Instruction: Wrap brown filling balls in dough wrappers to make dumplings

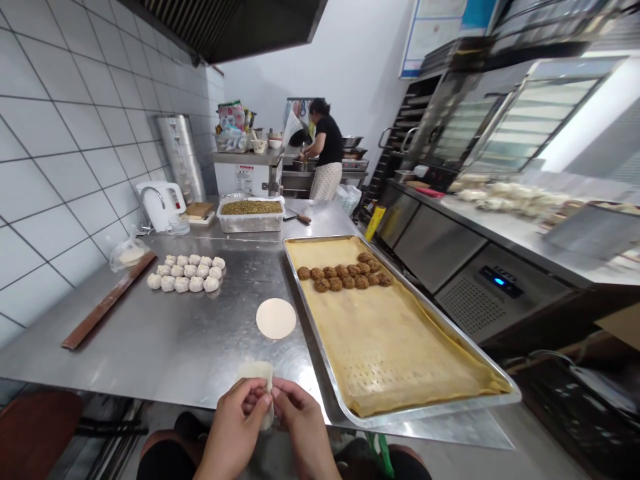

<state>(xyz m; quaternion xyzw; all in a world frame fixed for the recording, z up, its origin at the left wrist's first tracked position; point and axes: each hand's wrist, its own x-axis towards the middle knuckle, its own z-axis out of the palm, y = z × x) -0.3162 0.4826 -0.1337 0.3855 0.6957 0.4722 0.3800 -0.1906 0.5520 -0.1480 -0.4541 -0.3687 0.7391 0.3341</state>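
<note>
At the table's front edge my left hand and my right hand pinch a pale dough wrapper between them. Fingertips of both hands meet at its edge, and whether anything is inside it is hidden. A flat round dough wrapper lies on the steel table just beyond my hands. To the right, a large metal tray lined with yellowish paper holds rows of brown filling balls. Farther left sit several rows of white floured dough pieces.
A brown wooden board lies along the left. Behind are a plastic tub of greenish-brown chopped filling, a knife and a white electric kettle. A person stands at a far stove. The right counter carries pale items, blurred.
</note>
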